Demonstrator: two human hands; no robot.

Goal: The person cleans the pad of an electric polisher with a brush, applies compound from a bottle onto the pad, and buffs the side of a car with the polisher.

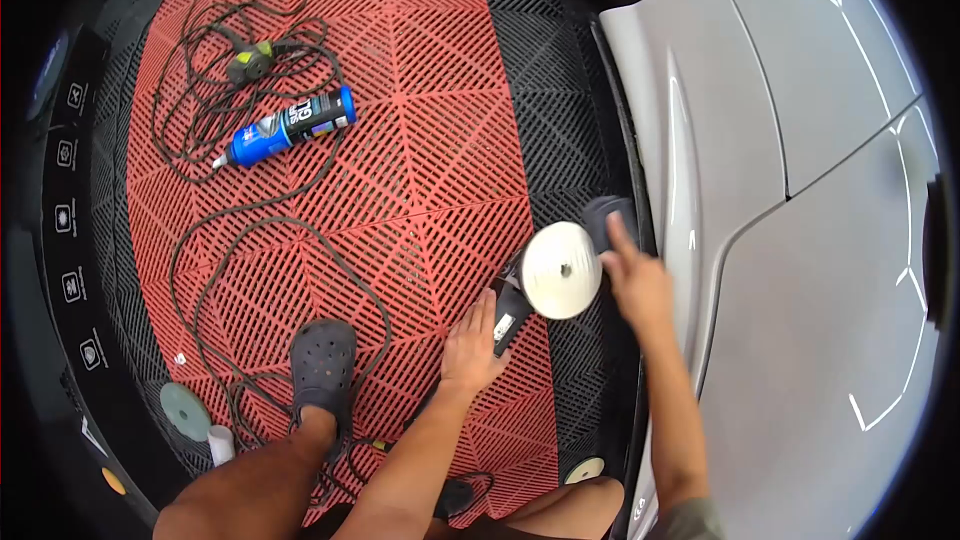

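A black polisher [509, 322] rests on the floor with its white round pad [562, 271] turned up toward me. My left hand [474, 348] is closed on the polisher's body, pressing it from the left. My right hand [638, 280] grips a dark grey rounded object [604, 217] at the pad's upper right edge. Part of that object lies behind the pad and my fingers, so I cannot make out its kind.
A blue and black bottle [290, 127] lies among tangled cable [250, 215] on red floor tiles [430, 150]. A silver-grey car [745, 140] stands at the right. A green-grey pad [185, 411] and a white cylinder [221, 445] sit near my shoe [323, 365].
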